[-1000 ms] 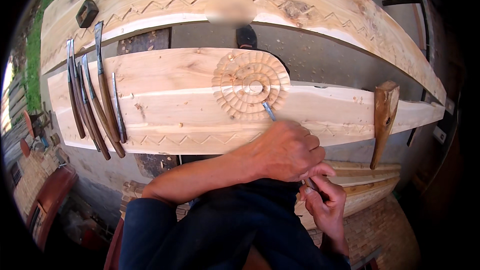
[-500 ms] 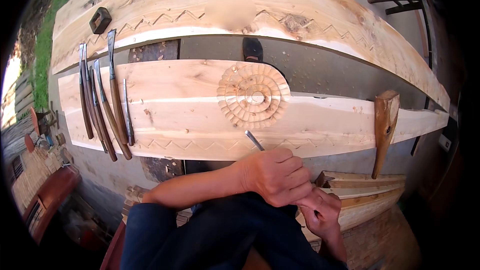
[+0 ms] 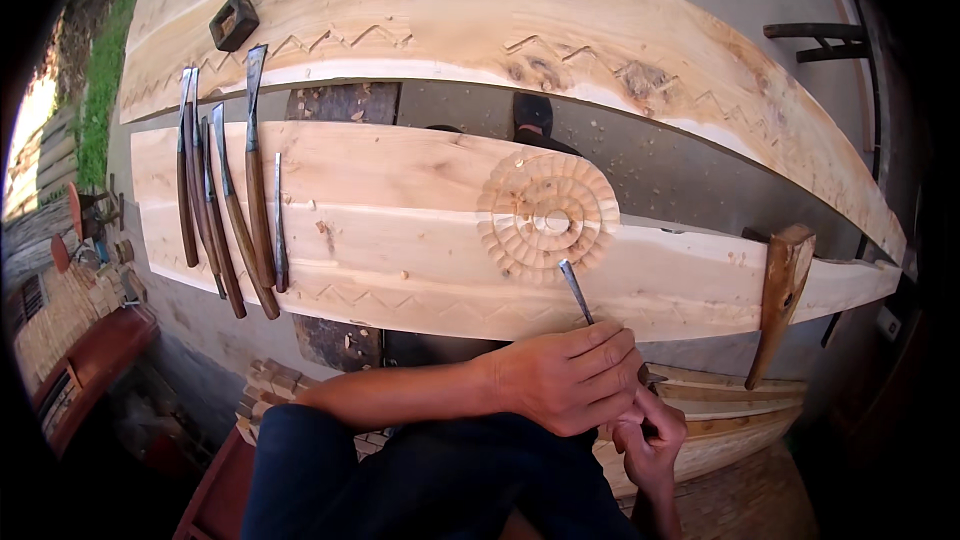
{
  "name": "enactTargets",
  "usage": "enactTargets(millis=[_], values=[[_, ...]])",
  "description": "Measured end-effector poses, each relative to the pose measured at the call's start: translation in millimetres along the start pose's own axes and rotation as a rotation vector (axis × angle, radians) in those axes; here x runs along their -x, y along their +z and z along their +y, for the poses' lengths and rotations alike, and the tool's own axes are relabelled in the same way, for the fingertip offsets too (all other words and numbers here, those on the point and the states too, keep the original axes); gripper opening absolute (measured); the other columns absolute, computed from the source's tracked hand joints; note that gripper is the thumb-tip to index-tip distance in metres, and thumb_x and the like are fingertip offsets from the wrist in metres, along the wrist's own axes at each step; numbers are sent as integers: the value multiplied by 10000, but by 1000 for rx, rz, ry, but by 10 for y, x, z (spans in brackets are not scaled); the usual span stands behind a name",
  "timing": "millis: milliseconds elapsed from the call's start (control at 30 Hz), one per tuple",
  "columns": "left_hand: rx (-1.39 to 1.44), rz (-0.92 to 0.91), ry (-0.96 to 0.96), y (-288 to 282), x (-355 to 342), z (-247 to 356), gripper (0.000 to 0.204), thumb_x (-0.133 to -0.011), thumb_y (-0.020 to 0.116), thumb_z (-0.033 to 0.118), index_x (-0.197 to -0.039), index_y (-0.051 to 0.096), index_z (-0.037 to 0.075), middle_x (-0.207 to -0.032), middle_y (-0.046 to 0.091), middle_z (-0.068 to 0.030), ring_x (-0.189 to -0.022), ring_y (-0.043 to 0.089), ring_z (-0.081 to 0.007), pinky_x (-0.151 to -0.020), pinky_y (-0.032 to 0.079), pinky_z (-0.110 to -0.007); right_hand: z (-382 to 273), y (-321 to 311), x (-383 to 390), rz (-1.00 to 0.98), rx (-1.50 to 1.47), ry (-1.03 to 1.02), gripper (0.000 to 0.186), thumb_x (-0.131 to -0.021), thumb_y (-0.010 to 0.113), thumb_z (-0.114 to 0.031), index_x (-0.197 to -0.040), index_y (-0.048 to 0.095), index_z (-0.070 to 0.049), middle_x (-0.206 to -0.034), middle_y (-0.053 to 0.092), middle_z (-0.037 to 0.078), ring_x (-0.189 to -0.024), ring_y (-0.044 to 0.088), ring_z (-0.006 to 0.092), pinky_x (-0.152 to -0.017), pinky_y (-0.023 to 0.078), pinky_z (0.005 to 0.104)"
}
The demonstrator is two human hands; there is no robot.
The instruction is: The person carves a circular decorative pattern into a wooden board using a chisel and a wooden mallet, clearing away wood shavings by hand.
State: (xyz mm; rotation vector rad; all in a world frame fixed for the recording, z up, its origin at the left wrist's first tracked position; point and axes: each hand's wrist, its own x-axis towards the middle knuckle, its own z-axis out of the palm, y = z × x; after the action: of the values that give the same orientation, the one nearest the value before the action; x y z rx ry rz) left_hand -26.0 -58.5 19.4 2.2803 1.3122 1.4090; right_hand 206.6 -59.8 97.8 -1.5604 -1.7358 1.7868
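Observation:
A steel carving chisel (image 3: pixel 575 290) projects up from my left hand (image 3: pixel 570 375), which is closed around its shank. Just below, my right hand (image 3: pixel 652 440) is closed at the handle end, pressed against the left; the handle itself is hidden. The blade tip overlaps the lower rim of a round, petal-like carved rosette (image 3: pixel 550 200) on the near pale wooden board (image 3: pixel 400 175); whether it touches the wood I cannot tell. A shallow zigzag line runs along this board's near edge.
Several chisels (image 3: pixel 230 200) lie across the board's left end. A wooden mallet (image 3: pixel 785 290) rests across its right part. Beyond lies a second carved board (image 3: pixel 330 10) holding a dark hollow block (image 3: pixel 234 22). More timber (image 3: pixel 720 420) lies lower right; a dark stand (image 3: pixel 820 35) is far right.
Both hands have moved right with the chisel, and its tip has come up from below the rosette to its lower rim. The whole view has also shifted slightly.

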Motion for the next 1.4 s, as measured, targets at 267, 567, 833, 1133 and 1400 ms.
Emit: enactTargets(millis=[267, 567, 833, 1133, 1400], values=[[-112, -1, -78, -342, 277, 16, 260, -914, 870, 251, -1062, 757, 70, -890, 664, -2, -725, 589, -129, -614, 463, -251, 87, 42, 70, 55, -151, 52, 421, -1035, 661, -22, -1445, 659, 77, -820, 727, 104, -589, 579, 69, -534, 438, 233], [-151, 9, -200, -363, 427, -103, 324, -877, 919, 267, -1037, 760, 34, -741, 624, -4, -627, 551, -133, -518, 415, -261, 117, 59, -290, 282, -296, 132, 291, -1140, 602, -242, -1235, 659, 27, -647, 582, 27, -499, 494, 65, -478, 358, 229], [-228, -51, -198, -331, 406, -138, 335, -942, 823, 178, -1238, 741, 45, -837, 650, -27, -632, 543, -124, -543, 429, -257, -48, 181, -159, 74, -323, 168, 256, -1125, 597, -171, -1258, 655, 40, -715, 654, 66, -548, 534, 64, -520, 396, 221], [-311, -98, -174, -329, 343, -99, 488, -927, 831, 222, -1375, 720, 62, -801, 563, 12, -641, 536, -117, -536, 436, -273, -143, 268, 214, -217, -50, 64, 478, -1060, 642, -52, -1511, 583, 93, -833, 752, 91, -652, 670, 104, -633, 545, 256], [-303, 16, -272, -376, 393, -46, 408, -868, 852, 208, -1243, 742, 91, -756, 555, -5, -612, 589, -177, -524, 457, -337, -262, 562, 7, 204, 631, -881, 379, -947, 779, -100, -1320, 746, -40, -1238, 771, 173, -1054, 769, 325, -857, 664, 396]])
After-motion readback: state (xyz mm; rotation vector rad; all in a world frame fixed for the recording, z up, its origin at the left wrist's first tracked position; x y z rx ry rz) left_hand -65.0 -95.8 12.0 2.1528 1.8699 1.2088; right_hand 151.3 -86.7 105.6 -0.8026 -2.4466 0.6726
